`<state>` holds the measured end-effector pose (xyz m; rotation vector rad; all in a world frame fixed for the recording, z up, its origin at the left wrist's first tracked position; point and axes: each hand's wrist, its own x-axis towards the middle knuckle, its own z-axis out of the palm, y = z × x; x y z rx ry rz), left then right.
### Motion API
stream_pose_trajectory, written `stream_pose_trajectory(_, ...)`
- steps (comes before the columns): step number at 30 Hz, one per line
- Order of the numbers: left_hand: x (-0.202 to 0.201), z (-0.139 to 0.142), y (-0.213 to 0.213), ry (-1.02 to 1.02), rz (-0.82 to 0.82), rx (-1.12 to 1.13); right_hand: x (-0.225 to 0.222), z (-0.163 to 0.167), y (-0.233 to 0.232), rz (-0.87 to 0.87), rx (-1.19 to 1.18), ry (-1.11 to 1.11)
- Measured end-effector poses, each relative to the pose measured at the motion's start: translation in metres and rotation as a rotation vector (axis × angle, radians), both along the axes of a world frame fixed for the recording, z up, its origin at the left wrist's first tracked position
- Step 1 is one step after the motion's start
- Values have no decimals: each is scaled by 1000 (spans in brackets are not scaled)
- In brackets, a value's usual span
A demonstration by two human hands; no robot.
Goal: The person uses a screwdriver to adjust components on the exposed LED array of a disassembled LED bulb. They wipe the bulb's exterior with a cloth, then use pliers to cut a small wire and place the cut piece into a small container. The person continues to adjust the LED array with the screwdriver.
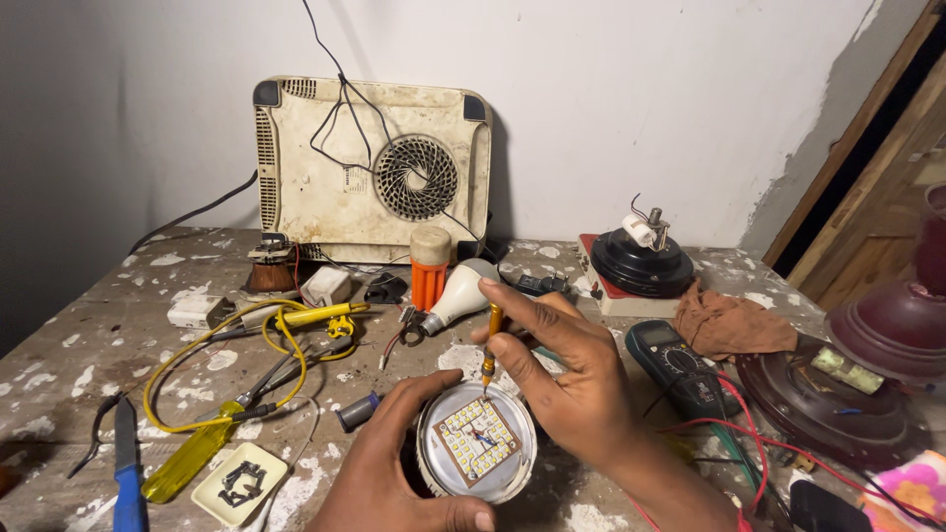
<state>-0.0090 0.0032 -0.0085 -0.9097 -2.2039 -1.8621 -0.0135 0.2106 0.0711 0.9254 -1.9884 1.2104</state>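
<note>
My left hand (389, 473) cups a round silver lamp head (477, 443) from the left and below; its face carries a square white board of small yellow LED chips. In my right hand (557, 369) is a thin orange-handled tool (490, 345), held like a pen, with the tip pointing down onto the top edge of the LED board. Both hands sit at the front middle of the paint-spattered workbench (89, 345).
Behind the hands lie a white bulb (458, 293), an orange cylinder (429, 269) and a dirty cream appliance with a fan grille (372, 167) leaning on the wall. Yellow screwdriver (192, 455), yellow wire and blue-handled tool (126, 478) lie left; multimeter (675, 365), brown rag, fan parts right.
</note>
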Motion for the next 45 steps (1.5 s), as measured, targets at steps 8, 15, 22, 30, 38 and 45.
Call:
stream_pose_trajectory(8, -1, -2, 0, -38, -22, 52, 0, 5, 1, 34, -31, -53)
stream_pose_trajectory(15, -2, -4, 1, -36, -33, 77, 9, 13, -2, -77, 53, 68)
stream_pose_trajectory(22, -2, -5, 0, -33, -17, 61, 13, 15, -7, -142, 17, 65)
stream_pose_trajectory(30, -2, -3, 1, -59, -33, 87, 7, 10, -8, -92, -103, -166)
stream_pose_trajectory(38, -2, 0, -3, -60, 56, 52, -12, 20, 21, -104, -266, -294)
stream_pose_trajectory(45, -5, 13, -20, 20, 298, 174, -22, 17, 47, -309, 484, -842)
